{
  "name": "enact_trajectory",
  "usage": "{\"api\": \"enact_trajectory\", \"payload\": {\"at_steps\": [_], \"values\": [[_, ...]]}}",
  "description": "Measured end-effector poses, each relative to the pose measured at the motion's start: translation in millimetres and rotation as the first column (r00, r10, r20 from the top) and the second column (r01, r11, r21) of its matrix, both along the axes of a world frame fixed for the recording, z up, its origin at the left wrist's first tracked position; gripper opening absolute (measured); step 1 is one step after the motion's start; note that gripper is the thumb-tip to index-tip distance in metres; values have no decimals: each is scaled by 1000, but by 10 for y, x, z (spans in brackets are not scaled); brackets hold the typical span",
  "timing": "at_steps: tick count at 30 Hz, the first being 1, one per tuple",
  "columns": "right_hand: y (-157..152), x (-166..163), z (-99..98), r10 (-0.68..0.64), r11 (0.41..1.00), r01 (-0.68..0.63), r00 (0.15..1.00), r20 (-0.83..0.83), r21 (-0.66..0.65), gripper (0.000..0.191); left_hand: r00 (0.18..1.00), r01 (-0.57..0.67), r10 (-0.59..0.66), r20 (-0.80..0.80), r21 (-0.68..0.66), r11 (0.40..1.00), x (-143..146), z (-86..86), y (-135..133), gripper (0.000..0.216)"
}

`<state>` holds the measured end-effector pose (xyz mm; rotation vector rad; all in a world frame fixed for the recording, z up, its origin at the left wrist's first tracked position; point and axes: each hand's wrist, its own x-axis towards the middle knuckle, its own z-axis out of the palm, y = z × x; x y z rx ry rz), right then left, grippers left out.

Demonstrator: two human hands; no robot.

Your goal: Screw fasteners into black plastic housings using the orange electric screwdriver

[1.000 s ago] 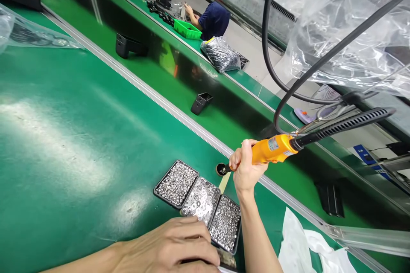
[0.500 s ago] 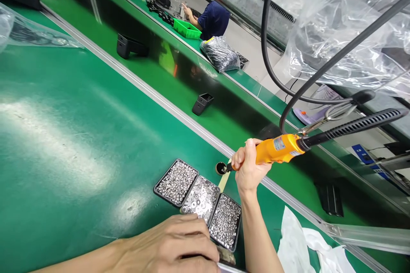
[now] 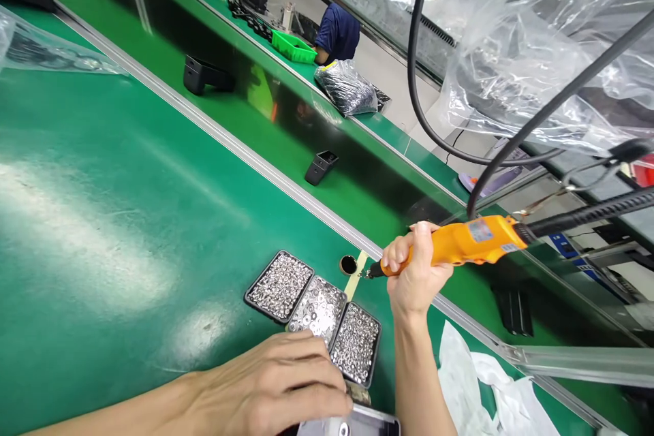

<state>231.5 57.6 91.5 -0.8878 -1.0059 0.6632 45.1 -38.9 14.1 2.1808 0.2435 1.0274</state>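
My right hand [image 3: 419, 269] is wrapped round an orange electric screwdriver [image 3: 473, 242]. Its bit points left, just beside a small round container with a dark inside [image 3: 348, 265]. At the bottom edge my left hand [image 3: 291, 381] curls over a grey and black part [image 3: 375, 422] with a small round hole or fitting; most of this part is out of frame. Beyond the left fingers lie three shallow black trays of small metal pieces: shiny nut-like pieces [image 3: 283, 284], flat washers [image 3: 317, 306], and more small nut-like pieces [image 3: 357, 344].
Black housings [image 3: 321, 167] stand on the green strip behind a metal rail [image 3: 245, 157]. White cloths [image 3: 462, 381] lie at right. A thick black cable [image 3: 416, 75] loops overhead, near clear plastic sheeting [image 3: 505, 75]. A person in dark blue [image 3: 340, 34] is across the line.
My right hand has moved right with the screwdriver, and the bit has left the round container. More of the grey and black part shows under my left hand.
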Motion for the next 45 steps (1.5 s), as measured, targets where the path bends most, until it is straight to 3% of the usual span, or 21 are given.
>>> {"api": "enact_trajectory", "payload": {"at_steps": [5, 9, 13, 18, 31, 39, 45], "values": [[-475, 74, 453, 22, 999, -21, 1000, 11, -40, 22, 997, -25, 20, -74, -71, 997, -30, 80, 5, 63], [-966, 103, 607, 99, 989, -96, 995, 16, -108, 18, 993, 2, -15, -117, -108, 994, -39, 29, -2, 70], [-1354, 43, 526, 203, 971, -201, 979, 7, -131, 22, 996, 3, -11, -91, -88, 996, -38, -15, -5, 70], [-1564, -87, 334, 287, 950, -285, 958, 1, -126, 18, 996, 3, -7, -84, -54, 999, -34, -24, -4, 71], [-1582, -122, 180, 301, 951, -292, 950, 83, -105, 15, 994, 9, -16, -106, -67, 998, -37, 2, 13, 69], [-1670, -90, 133, 464, 883, -446, 876, 131, -144, 18, 987, 7, -21, -157, -91, 996, -52, 21, 5, 62], [-1678, -153, 64, 411, 908, -398, 907, 91, -131, 19, 981, -15, -13, -194, -139, 990, -24, 45, -19, 55]]}}
